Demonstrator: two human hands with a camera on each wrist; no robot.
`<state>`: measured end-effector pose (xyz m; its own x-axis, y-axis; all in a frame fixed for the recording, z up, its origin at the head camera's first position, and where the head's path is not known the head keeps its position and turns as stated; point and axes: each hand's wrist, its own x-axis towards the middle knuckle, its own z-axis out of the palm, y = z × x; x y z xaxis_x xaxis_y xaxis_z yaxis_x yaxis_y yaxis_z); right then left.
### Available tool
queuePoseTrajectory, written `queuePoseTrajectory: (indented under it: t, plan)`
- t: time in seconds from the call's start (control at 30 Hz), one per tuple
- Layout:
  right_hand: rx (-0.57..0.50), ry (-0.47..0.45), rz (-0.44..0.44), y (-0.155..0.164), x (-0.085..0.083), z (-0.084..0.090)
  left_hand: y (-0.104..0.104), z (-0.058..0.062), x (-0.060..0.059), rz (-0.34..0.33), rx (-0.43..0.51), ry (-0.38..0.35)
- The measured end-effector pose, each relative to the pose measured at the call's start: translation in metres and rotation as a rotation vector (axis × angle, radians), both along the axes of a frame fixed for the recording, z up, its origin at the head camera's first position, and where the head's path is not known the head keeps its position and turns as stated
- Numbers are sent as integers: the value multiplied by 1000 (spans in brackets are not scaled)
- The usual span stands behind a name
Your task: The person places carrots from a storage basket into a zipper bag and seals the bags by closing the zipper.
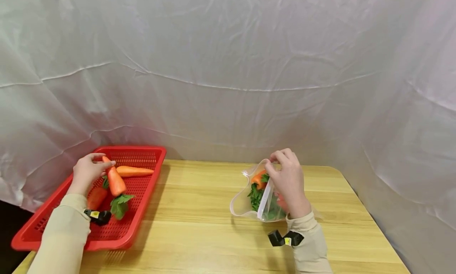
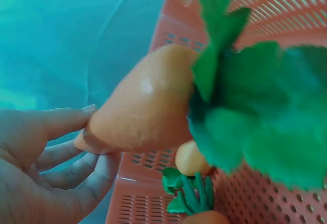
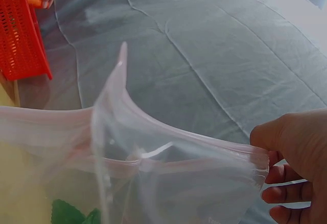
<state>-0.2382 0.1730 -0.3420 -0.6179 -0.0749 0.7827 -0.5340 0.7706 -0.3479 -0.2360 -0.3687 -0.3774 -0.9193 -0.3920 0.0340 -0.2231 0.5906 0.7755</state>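
A white cloth backdrop (image 1: 228,68) filled the far side of the scene and wrapped round on the left and right, hanging in soft folds with long creases running across it. Light fell evenly on it, with no hard shadows; the right part looked slightly brighter. In front of it stood a worktop (image 1: 199,230) of pale wood with a straight grain of yellowish boards and a rounded far right corner. The cloth met the worktop along its far edge and dropped past its right edge. At the near left, below the cloth, a dark gap (image 1: 8,222) showed beside the worktop; what lay in it could not be told.
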Motion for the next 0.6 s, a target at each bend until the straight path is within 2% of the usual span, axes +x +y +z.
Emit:
queuePoseTrajectory:
  t: [0.17,0.23,0.43,0.6]
  plan:
    - [1,9,4,0,0,0,1,10,4,114,224,85]
    - [-2,9,7,0,0,0,2,15,7,150,353,128]
    - [0,16,10,0,-1,0,11,29,17,226,707,320]
    - [1,18,10,0,-1,0,22,40,23,264,871,441]
